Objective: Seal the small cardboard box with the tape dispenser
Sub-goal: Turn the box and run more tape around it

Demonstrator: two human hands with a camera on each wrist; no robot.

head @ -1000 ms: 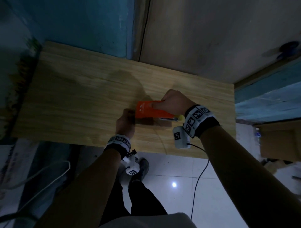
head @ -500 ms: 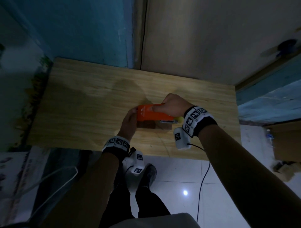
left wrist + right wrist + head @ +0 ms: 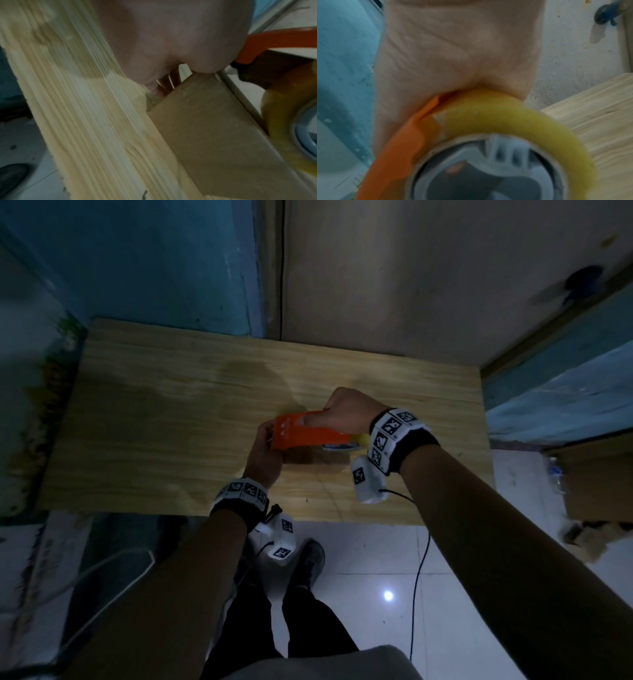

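The small cardboard box [image 3: 301,463] sits near the front of the wooden table [image 3: 164,422], mostly hidden under the orange tape dispenser [image 3: 301,434]. My right hand [image 3: 342,416] grips the dispenser from above and holds it on the box top. My left hand [image 3: 265,441] grips the box's left end, thumb up by the dispenser's front edge. The left wrist view shows the brown box side [image 3: 214,135], the orange dispenser [image 3: 274,39] and the yellow tape roll [image 3: 291,121] above it. In the right wrist view, the tape roll [image 3: 505,115] fills the frame below my palm.
The table stands against a blue and grey wall [image 3: 376,285]. Below its front edge are white floor tiles [image 3: 376,559], my shoes and a black cable [image 3: 419,559]. A larger cardboard box [image 3: 599,474] sits on the floor to the right.
My left hand has moved from beside the box up against its left end and the dispenser's front. The dispenser has shifted slightly left along the box top.
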